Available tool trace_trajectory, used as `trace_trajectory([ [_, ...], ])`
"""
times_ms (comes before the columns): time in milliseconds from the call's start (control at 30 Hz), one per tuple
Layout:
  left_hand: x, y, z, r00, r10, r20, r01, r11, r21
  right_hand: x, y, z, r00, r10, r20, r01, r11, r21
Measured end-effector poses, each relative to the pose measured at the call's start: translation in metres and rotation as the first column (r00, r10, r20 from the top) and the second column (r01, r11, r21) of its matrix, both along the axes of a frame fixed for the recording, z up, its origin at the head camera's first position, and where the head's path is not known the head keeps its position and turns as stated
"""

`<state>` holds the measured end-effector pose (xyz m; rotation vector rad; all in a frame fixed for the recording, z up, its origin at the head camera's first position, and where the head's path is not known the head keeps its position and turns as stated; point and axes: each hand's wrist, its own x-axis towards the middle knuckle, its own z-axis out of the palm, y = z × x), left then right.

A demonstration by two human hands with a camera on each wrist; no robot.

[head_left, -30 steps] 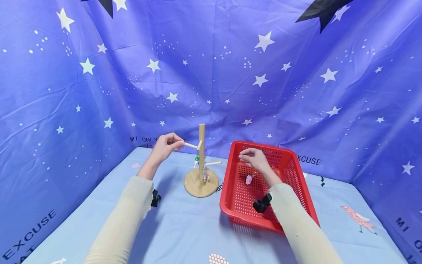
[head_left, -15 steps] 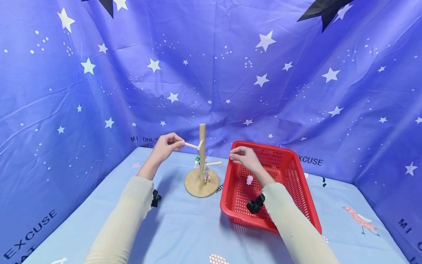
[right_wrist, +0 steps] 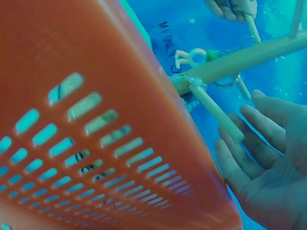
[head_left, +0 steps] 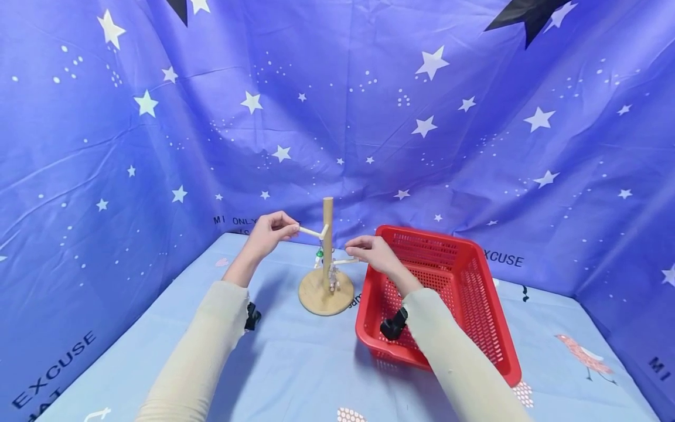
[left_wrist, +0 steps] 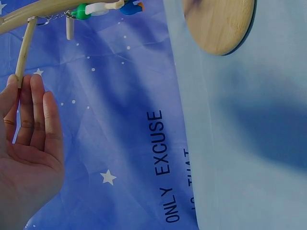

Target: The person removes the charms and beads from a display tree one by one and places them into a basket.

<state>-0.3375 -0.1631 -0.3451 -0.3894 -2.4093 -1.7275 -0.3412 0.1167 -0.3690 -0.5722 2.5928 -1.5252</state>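
Observation:
A wooden stand [head_left: 327, 246] with a round base and short pegs stands mid-table. My left hand [head_left: 271, 234] pinches the tip of its left peg [left_wrist: 25, 55] between thumb and fingertips. A keychain with a green part [left_wrist: 80, 12] hangs near that peg's root, with a blue figure [left_wrist: 130, 7] beyond it. On the right peg [right_wrist: 218, 115] another keychain [head_left: 333, 278], pale and clear, hangs close to the post. My right hand [right_wrist: 268, 163] is at this peg's free end, its fingers loosely extended around the tip and holding nothing.
A red perforated basket [head_left: 482, 281] stands right of the stand, under my right forearm. Its near wall [right_wrist: 120, 62] fills much of the right wrist view. A blue star-printed cloth [head_left: 364, 105] hangs behind the light-blue table cover [head_left: 300, 375].
My right hand has moved left from over the basket to the right peg. The pink charm in the basket is now covered by my arm. My left hand keeps its pinch.

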Motion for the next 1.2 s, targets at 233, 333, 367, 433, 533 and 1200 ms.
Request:
trace_trajectory([
  [233, -0.002, 0.000, -0.001, 1.000, -0.002, -0.008, 0.002, 1.000, 0.002, -0.002, -0.014, -0.003, 0.993, 0.117, 0.004, -0.117, 0.989, 0.091],
  [333, -0.002, 0.000, -0.002, 1.000, -0.002, -0.009, 0.002, 1.000, 0.009, -0.002, -0.017, -0.003, 0.989, 0.150, -0.011, -0.147, 0.980, 0.130],
  [367, -0.002, 0.000, -0.002, 1.000, -0.003, -0.008, 0.003, 1.000, 0.011, -0.002, -0.018, -0.003, 0.988, 0.155, -0.015, -0.151, 0.978, 0.147],
  [433, -0.002, 0.000, -0.002, 1.000, -0.002, -0.007, 0.002, 1.000, 0.013, -0.002, -0.020, -0.003, 0.987, 0.157, -0.016, -0.153, 0.973, 0.171],
  [533, -0.003, -0.001, -0.002, 1.000, -0.003, -0.007, 0.003, 1.000, 0.014, -0.002, -0.021, -0.003, 0.988, 0.154, -0.019, -0.147, 0.970, 0.195],
  [1200, -0.002, -0.002, -0.002, 1.000, 0.002, -0.007, -0.002, 1.000, 0.004, -0.001, -0.019, -0.002, 0.998, 0.064, -0.005, -0.061, 0.974, 0.217],
])
